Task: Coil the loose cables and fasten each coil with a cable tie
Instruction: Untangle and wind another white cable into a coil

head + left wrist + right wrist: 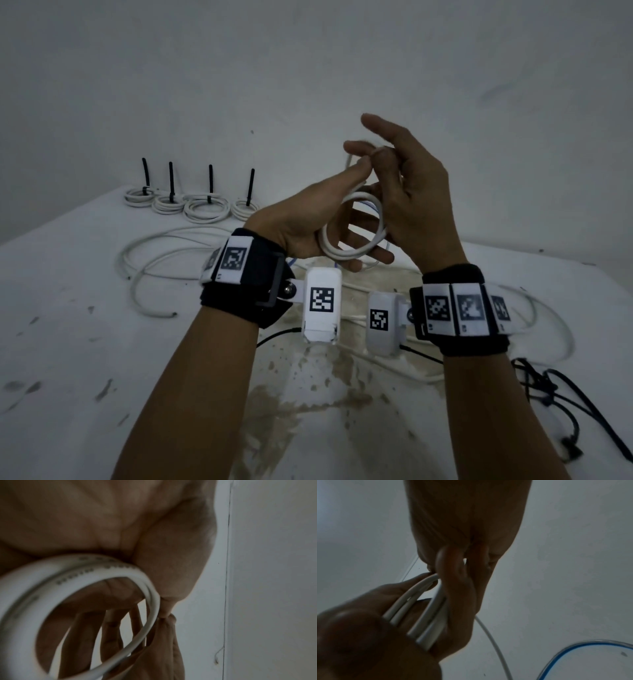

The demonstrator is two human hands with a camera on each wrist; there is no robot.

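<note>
holding a white cable coil (354,229) up off the table with both hands here. left hand (310,222) has its palm turned up, the loops sit across the palm and fingers, and the thumb reaches up to the top of the coil, so it's cradling more than clamping. right hand (412,198) is raised on the far side, thumb and a finger pinching the cable at the top of the loops while the other fingers stick out loose. the right wrist view shows four white strands bunched between the two hands. back on the white table (85,342) sit four finished coils (190,204) in a row, each with a black cable tie (170,183) sticking up. loose white cable (150,270) sprawls behind the left wrist, and a black cord (555,394) lies at the right.
</note>
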